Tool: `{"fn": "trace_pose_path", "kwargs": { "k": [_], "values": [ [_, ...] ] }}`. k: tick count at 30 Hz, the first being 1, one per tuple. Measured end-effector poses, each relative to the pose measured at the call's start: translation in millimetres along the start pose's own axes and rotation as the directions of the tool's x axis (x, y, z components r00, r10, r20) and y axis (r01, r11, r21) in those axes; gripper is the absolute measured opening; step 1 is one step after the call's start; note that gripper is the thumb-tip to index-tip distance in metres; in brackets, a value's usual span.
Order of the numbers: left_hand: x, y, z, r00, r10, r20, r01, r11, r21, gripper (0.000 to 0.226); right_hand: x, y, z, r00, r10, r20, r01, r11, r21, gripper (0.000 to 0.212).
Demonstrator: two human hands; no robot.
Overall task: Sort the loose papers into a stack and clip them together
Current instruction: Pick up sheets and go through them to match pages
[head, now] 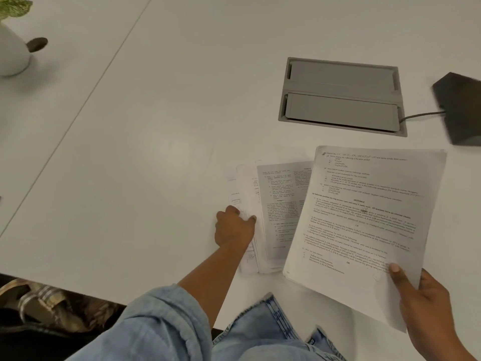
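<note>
White printed sheets held as a bundle fill the right of the head view: the person's right hand pinches the bundle's lower right corner, thumb on top and fingers hidden beneath, and it tilts above the white table top. Its top page is dense with small black type, mostly too blurred to read; a centred heading looks like "SECTION-E", and a lone "OR" sits between paragraphs lower down. Just left of it, partly tucked under its edge, a fanned spread of loose white printed pages lies flat on the table, the uppermost set in two columns of tiny, unreadable text. The left hand rests on the left edge of that spread, fingers curled down onto the paper; whether they pinch a page or only press on it I cannot tell. A rolled light-blue denim sleeve covers the forearm. Beyond the papers, a grey recessed cable hatch is set into the table, with a black wedge-shaped device and its cable beside it. Far left stands a white ceramic plant pot.
</note>
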State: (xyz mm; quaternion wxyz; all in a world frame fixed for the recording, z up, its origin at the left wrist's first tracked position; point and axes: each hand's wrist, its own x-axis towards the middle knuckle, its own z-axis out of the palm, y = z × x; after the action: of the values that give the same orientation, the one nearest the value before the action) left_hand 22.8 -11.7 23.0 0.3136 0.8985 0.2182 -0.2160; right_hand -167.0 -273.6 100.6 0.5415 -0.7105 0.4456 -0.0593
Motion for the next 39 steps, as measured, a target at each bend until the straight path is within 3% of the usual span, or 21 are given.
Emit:
{"fn": "trace_pose_path", "kwargs": {
  "k": [3,7,9,16,18,22,28,31,35,39],
  "values": [
    [-6.8,11.4,8.5,0.997,0.003,-0.077,0.020,0.954,0.299,0.074,-0.5,1.4,-1.3,1.000,0.007,-0.014,-0.007,1.000,-0.001,0.015],
    [-12.8,17.7,20.4,0.984,0.106,-0.146,-0.039,0.913,0.406,0.068,-2.3,0.1,-3.9,1.000,0.006,-0.025,-0.005,1.000,0.007,0.014],
    [-13.9,20.1,22.9,0.991,0.096,-0.088,-0.061,0.940,0.335,0.061,-3.1,0.0,-6.0,1.000,0.008,-0.028,-0.007,1.000,0.015,0.015],
    [-9.6,28.3,16.8,0.992,-0.070,0.102,0.070,0.998,0.004,0.040,-6.4,-1.9,-11.2,0.999,0.018,-0.030,-0.018,1.000,-0.002,0.014],
    [-12.2,30.2,15.9,0.992,-0.097,0.078,0.101,0.994,-0.042,0.048,-8.1,-3.4,-11.7,0.999,0.014,-0.034,-0.015,1.000,-0.010,0.014],
    [-19.7,32.0,21.2,0.991,-0.110,-0.070,0.113,0.993,0.038,0.073,-10.3,-5.3,-13.0,0.999,0.013,-0.040,-0.014,1.000,-0.022,0.012],
    [-18.9,31.5,25.6,0.978,-0.201,-0.061,0.181,0.953,-0.242,0.067,-11.9,-6.2,-15.4,0.998,-0.002,-0.066,-0.001,0.999,-0.039,0.011],
    [-11.2,27.1,26.3,0.982,-0.189,-0.015,0.174,0.932,-0.316,0.052,-11.9,-4.8,-16.6,0.998,0.011,-0.065,-0.014,0.999,-0.041,0.011],
    [-4.3,18.5,23.7,0.993,-0.113,0.019,0.112,0.923,-0.368,0.013,-12.4,-3.3,-17.3,0.998,0.006,-0.057,-0.008,0.999,-0.034,0.014],
    [-6.6,9.4,20.1,0.999,-0.043,-0.003,0.039,0.926,-0.377,0.042,-11.1,-3.6,-16.5,0.999,0.008,-0.046,-0.008,1.000,-0.011,0.013]
  ]
}}
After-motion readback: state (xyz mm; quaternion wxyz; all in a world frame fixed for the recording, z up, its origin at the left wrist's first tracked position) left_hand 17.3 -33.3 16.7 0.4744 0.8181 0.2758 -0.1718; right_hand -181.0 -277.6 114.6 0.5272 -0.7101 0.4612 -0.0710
